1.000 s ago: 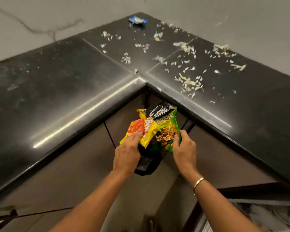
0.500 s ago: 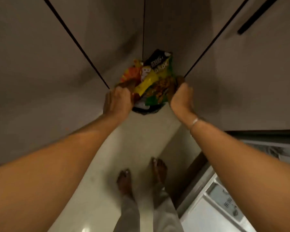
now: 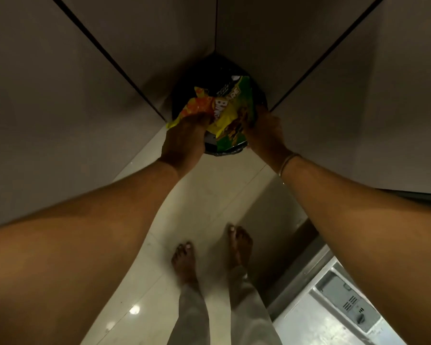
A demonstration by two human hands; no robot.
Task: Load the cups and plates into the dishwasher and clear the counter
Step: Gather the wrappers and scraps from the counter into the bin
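Head view: L hand [image 3: 184, 138] & R hand [image 3: 264, 130] both clutch crumpled snack wrappers [image 3: 227, 113] right over black bin [image 3: 209, 70] in cabinet corner [image 3: 215, 33]. Risk: light pkts could spring back out or slide onto floor [image 3: 209, 195] if let go early.

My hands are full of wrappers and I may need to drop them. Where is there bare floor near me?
Bare floor lies between the bin and the feet, and on along the left cabinet beside them. The corner is crowded: the left hand and right hand grip the wrappers over the bin. The open dishwasher door fills the right.
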